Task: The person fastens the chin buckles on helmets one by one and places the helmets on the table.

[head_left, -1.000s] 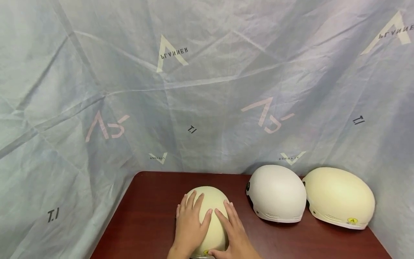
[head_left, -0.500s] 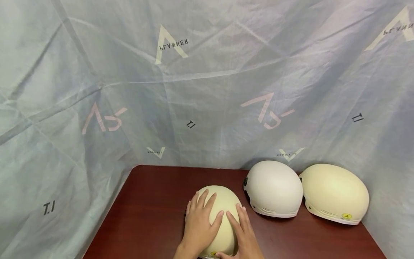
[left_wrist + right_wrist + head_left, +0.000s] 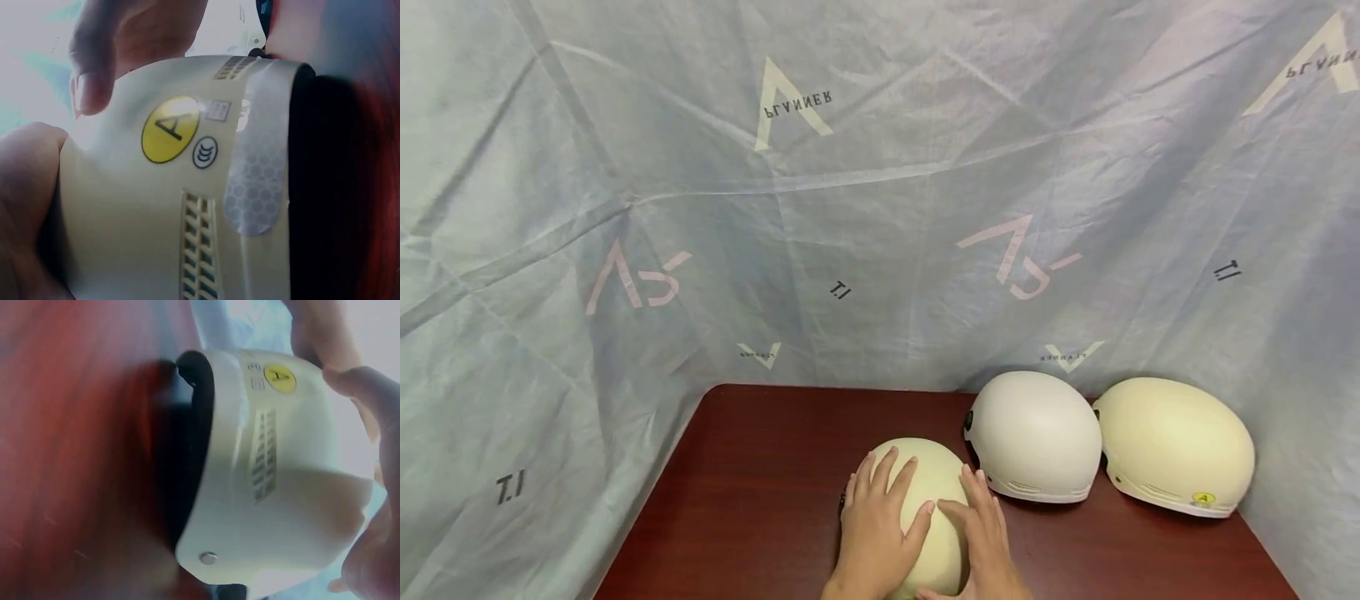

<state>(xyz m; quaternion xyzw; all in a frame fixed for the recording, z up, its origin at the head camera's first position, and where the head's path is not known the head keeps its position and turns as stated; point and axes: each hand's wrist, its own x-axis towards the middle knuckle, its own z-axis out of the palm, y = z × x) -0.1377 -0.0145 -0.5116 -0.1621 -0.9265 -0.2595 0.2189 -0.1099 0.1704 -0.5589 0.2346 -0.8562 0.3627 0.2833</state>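
Nearest, two bare hands rest on a cream helmet [image 3: 943, 546], dome up, toward the near side of a dark red-brown table [image 3: 760, 467]. The left hand [image 3: 880, 533] lies over the dome's left side, fingers straight and spread; the right hand [image 3: 988, 537] lies along the other side, fingers relaxed against the shell, thumb low near the rim. Neither is clenched, and neither has let go. The wrist views show a yellow "A" sticker [image 3: 170, 129] and a reflective patch [image 3: 253, 187] near the rim facing the person; whether that rim sits on the tabletop or just above it, I cannot tell. Farther off, a white helmet [image 3: 1036, 437] stands upright at the far edge, right of the middle, and a second cream helmet [image 3: 1176, 446] stands close beside it in the far right corner. Those two, untouched, look already settled; the near one seems the only helmet left in progress, apart from the pair and not yet released. Behind hangs a creased grey sheet [image 3: 880, 208] with printed lettering.
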